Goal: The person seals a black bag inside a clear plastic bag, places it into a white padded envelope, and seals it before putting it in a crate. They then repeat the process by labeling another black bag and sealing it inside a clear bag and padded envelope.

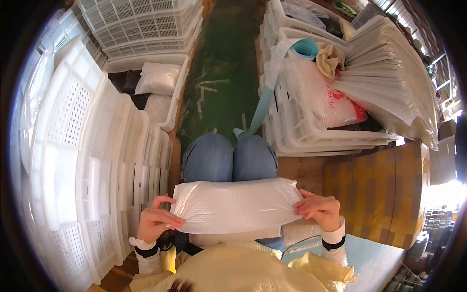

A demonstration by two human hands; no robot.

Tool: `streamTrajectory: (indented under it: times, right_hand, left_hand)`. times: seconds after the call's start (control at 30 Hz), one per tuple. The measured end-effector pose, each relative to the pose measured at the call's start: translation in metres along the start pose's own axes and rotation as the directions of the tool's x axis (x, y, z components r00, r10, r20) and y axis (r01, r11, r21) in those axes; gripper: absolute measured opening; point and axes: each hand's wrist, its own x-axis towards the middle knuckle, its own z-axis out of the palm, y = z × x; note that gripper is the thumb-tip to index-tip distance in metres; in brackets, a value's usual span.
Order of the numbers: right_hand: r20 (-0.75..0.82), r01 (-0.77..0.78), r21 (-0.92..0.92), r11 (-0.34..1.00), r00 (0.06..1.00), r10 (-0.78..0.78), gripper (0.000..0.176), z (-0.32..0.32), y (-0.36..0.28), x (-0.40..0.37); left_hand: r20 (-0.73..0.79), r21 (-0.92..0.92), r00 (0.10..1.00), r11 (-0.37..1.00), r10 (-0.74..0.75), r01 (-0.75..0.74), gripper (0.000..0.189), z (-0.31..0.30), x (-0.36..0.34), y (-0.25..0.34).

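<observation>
Across my lap lies a white plastic packing bag (236, 204), wide and glossy, wrinkled near both ends. My left hand (158, 217) pinches its left end between thumb and fingers, with the index finger lifted off a little. At the opposite end, the fingers of my right hand (318, 208) grip the bag's right edge, the thumb hidden or partly under it. The bag is stretched between both hands above my knees in blue jeans (209, 155). Beneath it another pale white piece shows, partly covered.
White plastic crates (63, 160) stand stacked along my left. One crate (180, 73) holds white and black parcels. On the right, stacked crates (292, 131) carry a red-printed bag (335, 104), a light blue roll (305, 48) and a sheaf of white bags (384, 73). Brown taped cartons (374, 190) stand nearer.
</observation>
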Motion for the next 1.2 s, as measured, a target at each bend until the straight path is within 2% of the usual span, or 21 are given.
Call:
streamTrajectory:
  times: [0.03, 0.13, 0.33, 0.43, 0.53, 0.63, 0.73, 0.83, 0.9, 0.93, 0.97, 1.03, 1.13, 1.2]
  right_hand:
    - [0.017, -0.025, -0.005, 1.000, 1.000, 0.025, 0.009, 0.000, 0.001, -0.004]
    - [0.091, -0.055, -0.019, 0.998, 0.994, 0.057, 0.011, -0.001, 0.002, -0.011]
    - [0.192, -0.078, -0.085, 0.993, 0.977, 0.093, 0.004, -0.002, 0.011, -0.016]
    - [0.194, -0.126, -0.109, 0.986, 0.970, 0.146, 0.004, 0.002, 0.034, -0.021]
    - [0.171, -0.108, -0.190, 0.976, 0.975, 0.141, 0.006, 0.009, 0.040, -0.024]
    - [0.154, -0.067, -0.287, 0.956, 0.981, 0.115, 0.009, 0.013, 0.037, -0.027]
    - [0.196, 0.005, -0.424, 0.906, 0.977, 0.087, 0.015, 0.014, 0.008, -0.026]
    - [0.182, 0.163, -0.640, 0.751, 0.982, -0.057, 0.030, 0.032, -0.017, -0.024]
    - [0.379, 0.424, -0.694, 0.581, 0.902, -0.205, 0.041, 0.070, -0.027, -0.011]
    - [0.407, 0.425, -0.653, 0.627, 0.895, -0.182, 0.045, 0.094, -0.025, -0.008]
    - [0.436, 0.423, -0.612, 0.668, 0.885, -0.161, 0.050, 0.113, -0.019, -0.008]
    - [0.398, 0.426, -0.692, 0.583, 0.899, -0.185, 0.050, 0.128, 0.014, -0.021]
    - [0.318, 0.353, -0.797, 0.489, 0.935, -0.157, 0.051, 0.122, 0.025, -0.035]
    - [0.214, 0.243, -0.843, 0.479, 0.970, -0.114, 0.054, 0.123, 0.028, -0.048]
  left_hand:
    - [0.023, 0.002, 0.999, 0.999, -0.047, 0.047, 0.019, 0.001, -0.003, 0.001]
    - [0.086, -0.004, 0.995, 0.999, -0.051, 0.051, 0.019, -0.001, -0.011, -0.007]
    - [0.169, 0.191, 0.977, 0.977, -0.130, 0.097, 0.014, -0.001, -0.014, -0.011]
    - [0.156, 0.250, 0.976, 0.962, -0.154, 0.112, 0.012, 0.006, -0.012, -0.020]
    - [0.101, 0.376, 0.986, 0.923, -0.131, 0.084, 0.009, 0.018, -0.014, -0.025]
    - [0.053, 0.519, 0.998, 0.855, -0.044, 0.010, 0.012, 0.028, -0.013, -0.015]
    - [0.101, 0.703, 0.995, 0.709, -0.022, -0.056, 0.018, 0.022, -0.013, 0.020]
    - [-0.162, 0.684, 0.970, 0.730, 0.184, -0.024, 0.022, 0.035, -0.014, 0.034]
    - [-0.194, 0.614, 0.905, 0.766, 0.379, -0.189, 0.017, 0.074, 0.007, 0.044]
    - [-0.048, 0.603, 0.962, 0.776, 0.268, -0.186, 0.030, 0.086, 0.012, 0.051]
    - [-0.013, 0.640, 0.979, 0.754, 0.205, -0.150, 0.036, 0.098, 0.016, 0.046]
    - [0.055, 0.706, 0.995, 0.702, 0.079, -0.094, 0.051, 0.120, 0.026, 0.020]
    - [0.017, 0.865, 1.000, 0.502, -0.024, -0.003, 0.062, 0.113, 0.012, -0.006]
    - [-0.119, 0.747, 0.993, 0.661, 0.027, 0.071, 0.063, 0.113, 0.004, -0.013]
